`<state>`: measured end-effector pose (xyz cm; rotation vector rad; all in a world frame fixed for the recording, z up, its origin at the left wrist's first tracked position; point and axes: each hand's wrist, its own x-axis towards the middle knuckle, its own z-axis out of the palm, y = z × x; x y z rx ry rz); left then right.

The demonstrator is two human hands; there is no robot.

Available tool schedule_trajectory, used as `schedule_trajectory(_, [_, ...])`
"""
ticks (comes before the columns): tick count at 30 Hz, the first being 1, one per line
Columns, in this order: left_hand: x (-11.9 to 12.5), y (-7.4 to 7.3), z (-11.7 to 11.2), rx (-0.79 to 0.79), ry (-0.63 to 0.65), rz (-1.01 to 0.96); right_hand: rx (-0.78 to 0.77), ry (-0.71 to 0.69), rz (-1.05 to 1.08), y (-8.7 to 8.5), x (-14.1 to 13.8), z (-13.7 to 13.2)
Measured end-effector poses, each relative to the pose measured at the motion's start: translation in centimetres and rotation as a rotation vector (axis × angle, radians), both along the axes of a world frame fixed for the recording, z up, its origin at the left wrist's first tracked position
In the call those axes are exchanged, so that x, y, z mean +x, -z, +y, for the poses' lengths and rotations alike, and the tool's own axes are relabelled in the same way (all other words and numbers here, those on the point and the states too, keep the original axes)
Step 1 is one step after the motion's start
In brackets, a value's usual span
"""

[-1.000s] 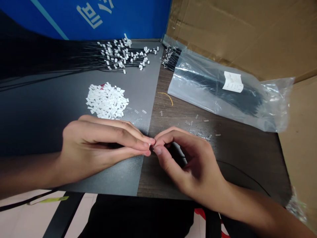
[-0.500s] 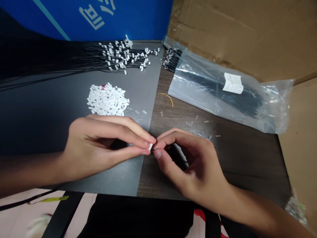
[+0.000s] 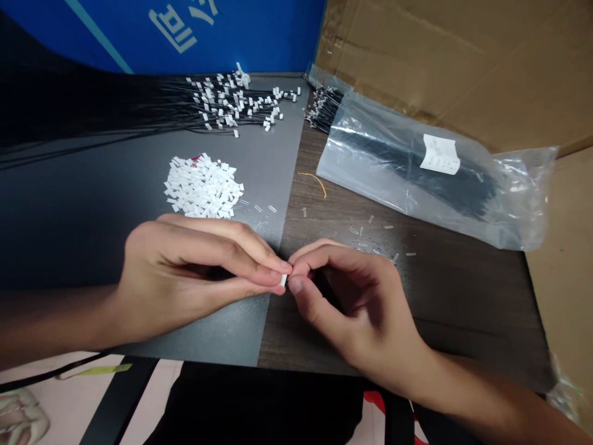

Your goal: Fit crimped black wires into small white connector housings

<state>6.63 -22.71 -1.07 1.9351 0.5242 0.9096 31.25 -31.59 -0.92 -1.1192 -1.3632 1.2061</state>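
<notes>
My left hand [image 3: 194,272] pinches a small white plastic connector [image 3: 283,280] between thumb and forefinger, low over the table's front. My right hand [image 3: 356,303] meets it fingertip to fingertip, thumb and forefinger pinched on a thin black wire whose end is hidden between the fingers. Just behind my left hand lies a heap of loose white connectors [image 3: 202,187] on the grey mat [image 3: 115,204].
At the back, black wires with white connectors fitted [image 3: 236,102] fan out over the mat. A clear plastic bag of black wires [image 3: 430,170] lies at the right on the dark wood table [image 3: 463,290]. Cardboard [image 3: 463,55] and a blue board [image 3: 208,31] stand behind.
Both hands stay pinched together at the same spot. The white connector showed between the fingertips half a second ago and is still partly in sight.
</notes>
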Motion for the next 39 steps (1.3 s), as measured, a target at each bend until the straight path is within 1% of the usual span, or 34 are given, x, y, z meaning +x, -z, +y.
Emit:
schedule_trajectory(6, [0.2, 0.1, -0.3, 0.008, -0.019, -0.048, 0.047, 0.024, 0.005, 0.3, -0.3, -0.1])
schedule_trajectory(14, [0.0, 0.0, -0.1, 0.018, -0.043, -0.004, 0.084, 0.047, 0.014, 0.5, -0.5, -0.4])
schedule_trajectory(20, [0.3, -0.2, 0.5, 0.001, -0.069, 0.025, 0.123, 0.085, -0.108, 0.0, -0.2, -0.5])
schedule_trajectory(23, [0.2, -0.3, 0.8, -0.028, -0.098, 0.003, 0.115, 0.103, -0.126, -0.2, -0.1, -0.3])
schedule_trajectory(26, [0.2, -0.4, 1.4, -0.115, -0.099, -0.023, 0.1, 0.113, -0.138, -0.4, 0.1, 0.0])
schedule_trajectory(29, [0.3, -0.6, 2.7, -0.259, -0.108, -0.112, 0.087, 0.113, -0.15, -0.7, 0.4, 0.2])
schedule_trajectory(31, [0.1, -1.0, 4.0, -0.402, -0.143, -0.195, 0.073, 0.092, -0.162, -0.8, 0.7, 0.3])
schedule_trajectory(33, [-0.4, -1.7, 5.8, -0.548, -0.223, -0.259, 0.045, 0.05, -0.183, -1.0, 0.8, 0.3])
schedule_trajectory(34, [-0.8, -2.1, 6.8, -0.6, -0.288, -0.286, 0.028, 0.022, -0.197, -1.0, 0.9, 0.2])
schedule_trajectory(36, [-2.1, -2.9, 9.1, -0.66, -0.414, -0.322, 0.001, -0.044, -0.228, -1.1, 1.0, 0.2])
schedule_trajectory(37, [-2.8, -3.4, 10.2, -0.663, -0.456, -0.335, -0.008, -0.076, -0.246, -1.2, 1.0, 0.2])
schedule_trajectory(39, [-4.5, -4.1, 12.5, -0.605, -0.482, -0.303, -0.009, -0.118, -0.294, -1.3, 1.0, 0.2])
